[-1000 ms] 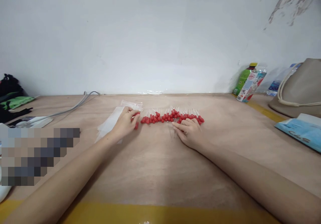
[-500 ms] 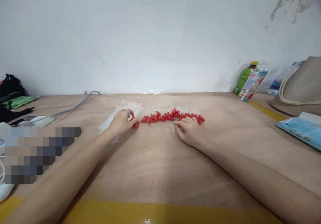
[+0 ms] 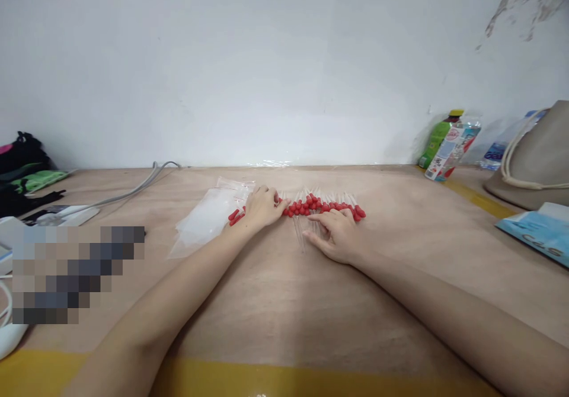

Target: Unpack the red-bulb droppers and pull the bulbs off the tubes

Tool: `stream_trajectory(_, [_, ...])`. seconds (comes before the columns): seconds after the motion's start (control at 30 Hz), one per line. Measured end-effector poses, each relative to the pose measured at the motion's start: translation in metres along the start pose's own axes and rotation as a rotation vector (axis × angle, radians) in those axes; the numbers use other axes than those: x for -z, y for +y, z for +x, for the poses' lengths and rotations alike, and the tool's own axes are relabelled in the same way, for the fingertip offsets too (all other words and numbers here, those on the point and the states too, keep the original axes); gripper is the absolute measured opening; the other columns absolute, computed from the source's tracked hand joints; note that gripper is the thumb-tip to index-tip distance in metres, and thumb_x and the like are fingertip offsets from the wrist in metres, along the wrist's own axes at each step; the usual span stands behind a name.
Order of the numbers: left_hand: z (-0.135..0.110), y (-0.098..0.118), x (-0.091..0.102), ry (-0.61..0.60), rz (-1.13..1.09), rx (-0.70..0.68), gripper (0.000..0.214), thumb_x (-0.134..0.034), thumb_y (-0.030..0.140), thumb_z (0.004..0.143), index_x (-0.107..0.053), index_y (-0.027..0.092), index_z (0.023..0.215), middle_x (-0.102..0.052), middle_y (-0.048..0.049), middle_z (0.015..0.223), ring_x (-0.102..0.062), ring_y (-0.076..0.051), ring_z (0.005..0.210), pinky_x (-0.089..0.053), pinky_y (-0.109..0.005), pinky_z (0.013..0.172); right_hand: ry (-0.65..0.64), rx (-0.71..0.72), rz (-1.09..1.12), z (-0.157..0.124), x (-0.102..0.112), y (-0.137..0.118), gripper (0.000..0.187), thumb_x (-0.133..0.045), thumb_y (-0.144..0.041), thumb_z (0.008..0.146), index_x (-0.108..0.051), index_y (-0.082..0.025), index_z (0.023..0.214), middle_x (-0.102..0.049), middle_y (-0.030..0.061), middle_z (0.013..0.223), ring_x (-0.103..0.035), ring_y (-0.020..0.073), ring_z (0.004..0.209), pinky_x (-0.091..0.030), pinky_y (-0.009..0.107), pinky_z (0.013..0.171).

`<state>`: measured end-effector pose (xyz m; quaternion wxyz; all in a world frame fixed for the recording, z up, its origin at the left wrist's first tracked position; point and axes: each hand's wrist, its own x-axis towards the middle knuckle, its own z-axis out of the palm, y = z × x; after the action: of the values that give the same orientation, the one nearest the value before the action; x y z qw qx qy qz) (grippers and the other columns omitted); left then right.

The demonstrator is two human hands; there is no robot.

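Note:
A row of small droppers with red bulbs (image 3: 331, 207) and clear tubes lies across the middle of the wooden table (image 3: 275, 302). My left hand (image 3: 262, 207) rests on the row's left part, fingers curled over several droppers. Two or three red-bulbed droppers (image 3: 235, 215) lie loose just left of that hand. My right hand (image 3: 338, 235) lies flat in front of the row's right half, fingers stretched towards a few clear tubes (image 3: 299, 234). A stack of clear plastic bags (image 3: 202, 222) sits to the left of the droppers.
A grey cable (image 3: 128, 191) runs along the back left. Black and green items (image 3: 26, 175) lie at the far left. Bottles (image 3: 448, 143), a beige bag (image 3: 533, 160) and a blue packet (image 3: 536, 231) stand at the right. Yellow tape (image 3: 267, 379) marks the front edge.
My left hand has moved right from the plastic bags onto the left part of the dropper row. My right hand has stayed almost in place.

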<state>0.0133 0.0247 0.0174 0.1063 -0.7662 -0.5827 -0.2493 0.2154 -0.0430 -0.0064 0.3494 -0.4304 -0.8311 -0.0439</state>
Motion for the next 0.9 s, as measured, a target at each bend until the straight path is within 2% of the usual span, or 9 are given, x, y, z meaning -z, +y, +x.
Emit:
stream_trajectory(0.1, [0.006,0.003,-0.006,-0.043,0.011,0.063,0.036,-0.049,0.051,0.076,-0.057,0.017,0.065,-0.056,-0.0101,0.078,-0.052,-0.029,0.087,-0.043,-0.041,0.075,0.042,-0.11,0.006,0.001,-0.001,0.0,0.024,-0.048,-0.035,0.083,-0.063,-0.019,0.091,-0.06,0.0015,0.064,-0.055,0.0158,0.067,-0.03,0.032,0.072])
stream_trajectory(0.2, [0.007,0.005,-0.008,-0.029,0.023,0.072,0.03,-0.047,0.042,0.079,-0.057,0.017,0.065,-0.057,-0.0102,0.08,-0.052,-0.028,0.09,-0.042,-0.04,0.077,0.049,-0.22,-0.024,0.001,-0.003,0.002,0.018,-0.047,-0.03,0.081,-0.062,-0.019,0.081,-0.06,-0.0002,0.061,-0.055,0.0152,0.065,-0.028,0.032,0.071])
stream_trajectory(0.4, [-0.001,0.008,-0.004,0.09,0.024,0.147,0.024,-0.042,0.034,0.083,-0.055,0.018,0.07,-0.056,-0.009,0.084,-0.05,-0.026,0.089,-0.039,-0.039,0.078,-0.021,-0.419,-0.029,0.003,-0.004,0.003,0.03,-0.05,-0.048,0.074,-0.056,-0.019,0.07,-0.062,-0.0005,0.063,-0.056,0.0172,0.066,-0.026,0.034,0.074])
stream_trajectory(0.53, [-0.026,0.007,0.004,0.214,-0.039,0.085,0.02,-0.043,0.032,0.084,-0.05,0.019,0.07,-0.054,-0.0043,0.079,-0.049,-0.021,0.083,-0.038,-0.034,0.075,-0.12,-0.456,-0.011,0.006,-0.002,0.003,0.035,-0.05,-0.052,0.073,-0.055,-0.02,0.059,-0.063,-0.0013,0.062,-0.055,0.0168,0.064,-0.025,0.036,0.074])
stream_trajectory(0.73, [-0.065,0.001,0.026,0.146,-0.116,-0.045,0.018,-0.044,0.031,0.085,-0.05,0.019,0.073,-0.054,-0.0027,0.079,-0.048,-0.019,0.081,-0.038,-0.033,0.076,-0.243,-0.519,0.041,0.007,-0.001,0.0,0.039,-0.051,-0.056,0.072,-0.055,-0.02,0.055,-0.061,-0.003,0.059,-0.055,0.0158,0.061,-0.026,0.038,0.079])
stream_trajectory(0.9, [-0.07,0.0,0.034,0.115,-0.138,-0.051,0.018,-0.043,0.031,0.086,-0.052,0.018,0.077,-0.055,-0.003,0.081,-0.048,-0.019,0.083,-0.038,-0.034,0.078,-0.298,-0.508,0.065,0.004,0.002,-0.007,0.04,-0.052,-0.057,0.07,-0.054,-0.02,0.055,-0.06,-0.0037,0.058,-0.054,0.0157,0.061,-0.027,0.04,0.078])
